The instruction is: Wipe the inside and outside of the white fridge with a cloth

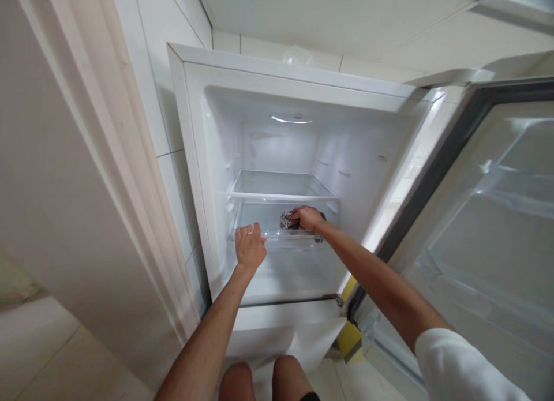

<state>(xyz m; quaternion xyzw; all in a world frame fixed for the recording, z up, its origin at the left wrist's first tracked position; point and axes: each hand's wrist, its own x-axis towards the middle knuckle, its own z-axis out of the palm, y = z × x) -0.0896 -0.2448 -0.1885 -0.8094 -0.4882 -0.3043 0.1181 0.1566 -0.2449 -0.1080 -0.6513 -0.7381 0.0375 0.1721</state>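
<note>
My left hand (251, 246) has its fingers curled over the left part of the front rim of a clear plastic drawer (281, 239) inside the fridge. Behind that rim my right hand (308, 217) presses a bunched, dark-and-white patterned cloth (286, 220) with closed fingers. Part of the cloth hangs below my right wrist. Just above the drawer lies a glass shelf (277, 183) with nothing on it. How the cloth meets the drawer's floor is hidden by my hand and the rim.
The fridge (298, 66) stands open, its door (489, 216) with clear racks swung out on my right. A pale door frame (108, 130) and tiled wall (149, 72) rise at the left. My knees (288, 378) are close below the fridge's lower front.
</note>
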